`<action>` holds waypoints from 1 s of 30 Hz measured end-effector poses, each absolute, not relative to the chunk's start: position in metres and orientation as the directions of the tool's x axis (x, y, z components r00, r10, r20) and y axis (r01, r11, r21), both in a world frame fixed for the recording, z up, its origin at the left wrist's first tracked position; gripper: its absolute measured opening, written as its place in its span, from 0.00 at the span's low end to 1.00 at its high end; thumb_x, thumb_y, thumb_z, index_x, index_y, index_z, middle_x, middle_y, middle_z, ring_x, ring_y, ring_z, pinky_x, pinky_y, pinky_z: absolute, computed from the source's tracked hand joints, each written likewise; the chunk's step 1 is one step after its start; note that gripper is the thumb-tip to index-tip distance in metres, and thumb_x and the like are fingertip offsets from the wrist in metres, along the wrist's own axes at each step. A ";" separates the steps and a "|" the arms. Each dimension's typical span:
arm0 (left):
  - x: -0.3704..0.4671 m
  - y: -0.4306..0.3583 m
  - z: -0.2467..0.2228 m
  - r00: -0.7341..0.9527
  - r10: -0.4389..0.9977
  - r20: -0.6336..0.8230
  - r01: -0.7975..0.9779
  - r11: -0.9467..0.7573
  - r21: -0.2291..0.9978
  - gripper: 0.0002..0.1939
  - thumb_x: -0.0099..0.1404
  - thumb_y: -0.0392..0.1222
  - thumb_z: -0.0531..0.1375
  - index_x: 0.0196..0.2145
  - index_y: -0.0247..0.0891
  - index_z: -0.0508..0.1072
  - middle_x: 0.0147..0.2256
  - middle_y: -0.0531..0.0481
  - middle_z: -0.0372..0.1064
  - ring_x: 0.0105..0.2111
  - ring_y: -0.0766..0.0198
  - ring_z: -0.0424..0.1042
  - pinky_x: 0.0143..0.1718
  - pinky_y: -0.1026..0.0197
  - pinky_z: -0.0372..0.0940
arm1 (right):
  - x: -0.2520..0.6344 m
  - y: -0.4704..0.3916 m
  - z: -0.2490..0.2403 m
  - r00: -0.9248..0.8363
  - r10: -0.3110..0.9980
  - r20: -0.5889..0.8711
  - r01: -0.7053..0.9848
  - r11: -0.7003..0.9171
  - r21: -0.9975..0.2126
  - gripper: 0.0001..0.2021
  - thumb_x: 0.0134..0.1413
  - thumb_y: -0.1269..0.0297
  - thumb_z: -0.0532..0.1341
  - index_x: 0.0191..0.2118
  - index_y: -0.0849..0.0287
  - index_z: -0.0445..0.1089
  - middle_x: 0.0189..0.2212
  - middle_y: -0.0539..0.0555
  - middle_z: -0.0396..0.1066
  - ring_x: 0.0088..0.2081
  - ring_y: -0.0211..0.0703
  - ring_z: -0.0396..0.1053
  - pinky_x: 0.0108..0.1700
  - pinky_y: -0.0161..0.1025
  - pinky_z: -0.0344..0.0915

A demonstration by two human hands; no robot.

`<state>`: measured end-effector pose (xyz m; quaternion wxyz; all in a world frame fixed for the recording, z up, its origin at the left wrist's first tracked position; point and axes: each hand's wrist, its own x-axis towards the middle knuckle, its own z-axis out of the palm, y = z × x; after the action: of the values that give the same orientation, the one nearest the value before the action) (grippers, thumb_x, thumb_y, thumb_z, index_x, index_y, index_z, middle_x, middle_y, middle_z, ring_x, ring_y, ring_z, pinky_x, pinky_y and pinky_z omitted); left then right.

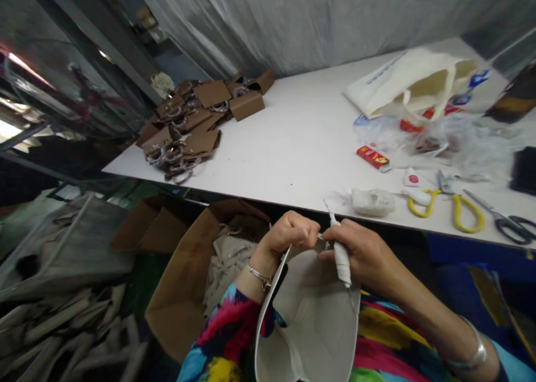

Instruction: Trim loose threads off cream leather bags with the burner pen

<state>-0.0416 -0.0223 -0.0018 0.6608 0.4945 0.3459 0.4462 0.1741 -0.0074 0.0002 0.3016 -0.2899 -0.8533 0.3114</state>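
Observation:
A pale grey, open-topped bag-like piece stands in front of my body, its inside facing up. At its top edge my left hand is closed, pinching something small and thin near the rim. My right hand is closed round a white-wrapped tool with a thin metal point at each end. Between the two hands a small metal piece shows; its exact shape is too small to tell. The hands are close together, just below the table's front edge.
A white table bears a pile of brown pieces, a cream tote bag, a red box, a clear wrapped block, yellow-handled scissors and black-handled scissors. Below left stands a cardboard box of grey pieces.

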 end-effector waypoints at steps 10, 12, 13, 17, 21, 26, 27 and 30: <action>-0.058 -0.023 0.004 0.458 0.889 0.003 -0.285 0.143 0.948 0.25 0.50 0.63 0.74 0.20 0.38 0.77 0.34 0.41 0.77 0.34 0.57 0.72 0.40 0.54 0.68 | 0.177 -0.003 -0.006 -0.660 0.692 0.294 0.179 0.525 -0.832 0.06 0.64 0.63 0.66 0.37 0.56 0.80 0.26 0.50 0.68 0.28 0.39 0.66 0.31 0.35 0.60; -0.067 -0.022 0.010 0.434 0.898 -0.075 -0.289 0.217 0.932 0.29 0.42 0.65 0.76 0.35 0.40 0.83 0.48 0.38 0.77 0.41 0.52 0.75 0.44 0.52 0.70 | 0.178 -0.002 -0.007 -0.660 0.704 0.264 0.164 0.477 -0.863 0.08 0.65 0.60 0.66 0.36 0.55 0.80 0.27 0.50 0.68 0.29 0.40 0.67 0.31 0.35 0.61; -0.072 -0.022 0.013 0.427 0.897 -0.111 -0.284 0.250 0.926 0.35 0.40 0.66 0.77 0.41 0.41 0.83 0.52 0.37 0.75 0.44 0.49 0.75 0.46 0.50 0.71 | 0.178 -0.001 -0.007 -0.662 0.705 0.254 0.161 0.465 -0.871 0.09 0.65 0.58 0.65 0.36 0.55 0.80 0.27 0.51 0.68 0.29 0.41 0.67 0.32 0.36 0.61; -0.085 -0.021 0.026 0.480 0.872 -0.099 -0.229 0.233 0.945 0.39 0.48 0.69 0.73 0.51 0.40 0.82 0.55 0.36 0.74 0.58 0.39 0.70 0.58 0.43 0.67 | 0.175 -0.002 -0.011 -0.644 0.734 0.217 0.168 0.412 -0.895 0.14 0.65 0.51 0.64 0.34 0.54 0.81 0.27 0.52 0.69 0.30 0.43 0.68 0.32 0.38 0.63; -0.077 -0.018 0.032 0.610 0.789 -0.075 0.004 0.091 0.996 0.34 0.58 0.58 0.72 0.58 0.41 0.77 0.58 0.38 0.72 0.60 0.42 0.69 0.61 0.45 0.64 | 0.168 -0.005 -0.016 -0.543 0.815 0.199 0.166 0.337 -0.927 0.11 0.63 0.54 0.66 0.35 0.55 0.80 0.30 0.53 0.74 0.31 0.43 0.71 0.34 0.38 0.66; -0.054 -0.015 0.016 0.531 0.845 -0.068 0.193 -0.043 0.980 0.34 0.59 0.43 0.72 0.62 0.41 0.71 0.61 0.40 0.69 0.56 0.49 0.71 0.59 0.48 0.64 | 0.164 -0.007 -0.025 -0.425 0.890 0.164 0.161 0.253 -0.954 0.08 0.60 0.57 0.67 0.37 0.55 0.79 0.32 0.53 0.77 0.32 0.44 0.74 0.35 0.38 0.67; -0.050 -0.015 0.012 0.498 0.864 -0.074 0.227 -0.048 0.973 0.31 0.59 0.41 0.71 0.60 0.39 0.73 0.59 0.40 0.71 0.56 0.49 0.72 0.59 0.49 0.64 | 0.164 -0.007 -0.027 -0.406 0.901 0.154 0.174 0.242 -0.955 0.08 0.60 0.57 0.67 0.37 0.55 0.79 0.32 0.52 0.77 0.32 0.44 0.73 0.34 0.37 0.67; -0.036 -0.018 0.004 0.376 0.921 -0.100 0.324 -0.029 0.946 0.21 0.60 0.38 0.68 0.52 0.35 0.79 0.50 0.41 0.77 0.52 0.50 0.74 0.57 0.52 0.65 | 0.164 -0.006 -0.032 -0.358 0.923 0.141 0.192 0.221 -0.956 0.09 0.60 0.57 0.67 0.36 0.56 0.79 0.29 0.52 0.76 0.30 0.43 0.71 0.32 0.37 0.66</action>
<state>-0.0359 -0.0181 0.0043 0.5095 0.6547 0.4753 0.2931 0.1641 -0.0063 -0.0316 0.3894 -0.4117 -0.6773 0.4692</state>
